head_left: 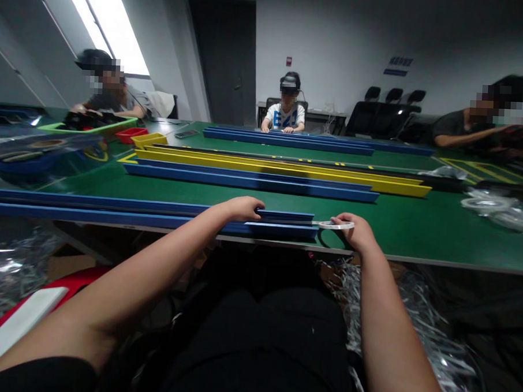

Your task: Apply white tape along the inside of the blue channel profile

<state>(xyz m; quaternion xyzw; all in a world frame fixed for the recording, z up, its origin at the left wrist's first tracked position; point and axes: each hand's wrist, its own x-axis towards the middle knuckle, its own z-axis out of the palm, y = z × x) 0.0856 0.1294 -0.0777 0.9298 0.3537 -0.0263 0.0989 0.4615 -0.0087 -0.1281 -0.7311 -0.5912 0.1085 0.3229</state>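
A long blue U-shaped channel strip (281,228) lies along the near edge of the green table. My left hand (245,208) is closed over it near its right end, fingers curled down into the channel and partly hidden. A roll of thin white tape (329,225) is pinched in my right hand (356,230), just beyond the strip's right end. A narrow pale length of tape runs from the roll into the channel, towards my left hand.
More blue strips (253,183) and yellow strips (280,167) lie across the table. Bagged tape rolls (489,204) are at right; red and yellow bins (149,140) stand at left. Several people sit around the table. Shredded liner scraps (425,319) are piled below the edge.
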